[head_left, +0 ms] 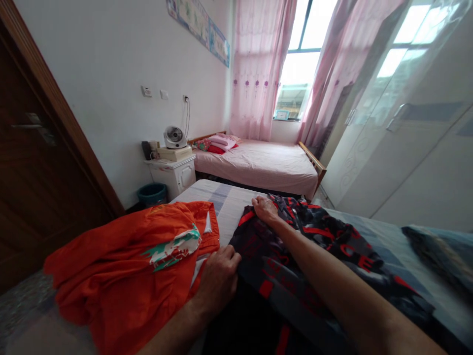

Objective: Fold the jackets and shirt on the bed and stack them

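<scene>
A dark grey and black garment (318, 236) with red stripes and red letters lies spread on the near bed. My left hand (220, 272) has its fingers curled over this garment's left edge. Farther up, my right hand (264, 209) pinches the cloth near its far left corner, and my right forearm crosses above it. To the left lies an orange garment (140, 256) with a white and green print, loosely laid and wrinkled. It reaches close to my left hand, and its white lining shows along the right edge.
The near bed has a pale striped sheet (231, 199). At right lies a plastic-wrapped bundle (436, 251). Beyond stand a pink bed (266, 160), a white nightstand (173, 175) with a fan (175, 137), a teal bin (152, 194) and a white wardrobe (406, 162).
</scene>
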The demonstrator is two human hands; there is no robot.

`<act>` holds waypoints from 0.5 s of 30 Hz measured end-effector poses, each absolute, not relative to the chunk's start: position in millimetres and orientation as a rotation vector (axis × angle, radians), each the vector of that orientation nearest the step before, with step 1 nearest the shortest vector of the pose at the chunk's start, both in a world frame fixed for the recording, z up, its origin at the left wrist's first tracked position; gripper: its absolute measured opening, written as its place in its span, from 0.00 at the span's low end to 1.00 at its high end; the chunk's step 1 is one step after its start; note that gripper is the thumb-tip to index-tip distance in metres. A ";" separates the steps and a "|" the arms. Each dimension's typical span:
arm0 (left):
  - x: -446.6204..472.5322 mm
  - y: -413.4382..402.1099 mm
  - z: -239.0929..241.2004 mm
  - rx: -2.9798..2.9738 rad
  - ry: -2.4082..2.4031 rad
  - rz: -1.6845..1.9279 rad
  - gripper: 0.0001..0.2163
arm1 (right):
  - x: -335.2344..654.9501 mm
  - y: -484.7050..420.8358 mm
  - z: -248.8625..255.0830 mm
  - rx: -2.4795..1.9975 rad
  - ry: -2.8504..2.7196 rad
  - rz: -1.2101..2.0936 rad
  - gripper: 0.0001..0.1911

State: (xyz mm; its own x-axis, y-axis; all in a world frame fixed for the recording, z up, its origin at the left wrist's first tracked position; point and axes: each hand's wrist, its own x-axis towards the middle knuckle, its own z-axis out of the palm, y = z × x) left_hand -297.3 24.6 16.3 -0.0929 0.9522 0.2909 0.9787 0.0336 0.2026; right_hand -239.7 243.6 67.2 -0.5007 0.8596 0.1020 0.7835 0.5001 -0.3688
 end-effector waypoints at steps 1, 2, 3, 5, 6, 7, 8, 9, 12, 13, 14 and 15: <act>-298.5 22.9 15.1 -2.050 -2.189 -0.627 0.13 | -229.0 238.2 72.9 -1.320 -2.481 0.401 0.21; -299.3 21.4 14.5 -2.040 -2.160 -0.716 0.14 | -216.3 230.5 77.6 -1.248 -2.491 0.403 0.20; -299.6 20.2 14.6 -2.030 -2.124 -0.798 0.15 | -201.8 220.7 81.1 -1.167 -2.502 0.403 0.19; -298.2 19.6 17.3 -2.027 -2.051 -0.874 0.16 | -170.1 195.7 82.8 -0.994 -2.525 0.392 0.20; -296.6 20.5 19.4 -2.040 -2.018 -0.860 0.16 | -154.0 181.8 81.1 -0.916 -2.539 0.377 0.21; -294.4 22.2 21.8 -2.063 -1.987 -0.816 0.16 | -138.5 168.1 77.9 -0.843 -2.565 0.359 0.23; -291.8 24.8 24.1 -2.092 -1.960 -0.752 0.17 | -123.9 155.4 73.6 -0.778 -2.602 0.341 0.25; -289.0 28.1 25.9 -2.120 -1.935 -0.681 0.17 | -110.4 144.2 68.5 -0.735 -2.647 0.325 0.27; -282.6 41.5 25.3 -2.196 -1.890 -0.498 0.19 | -76.7 122.8 51.7 -0.719 -2.765 0.305 0.30; -282.1 46.4 22.8 -2.211 -1.894 -0.451 0.19 | -67.2 119.1 46.1 -0.742 -2.785 0.305 0.30; -282.5 51.0 19.4 -2.215 -1.916 -0.407 0.20 | -58.3 116.4 40.7 -0.781 -2.795 0.310 0.31; -284.0 55.3 15.4 -2.211 -1.958 -0.364 0.21 | -49.8 114.3 35.7 -0.818 -2.807 0.323 0.31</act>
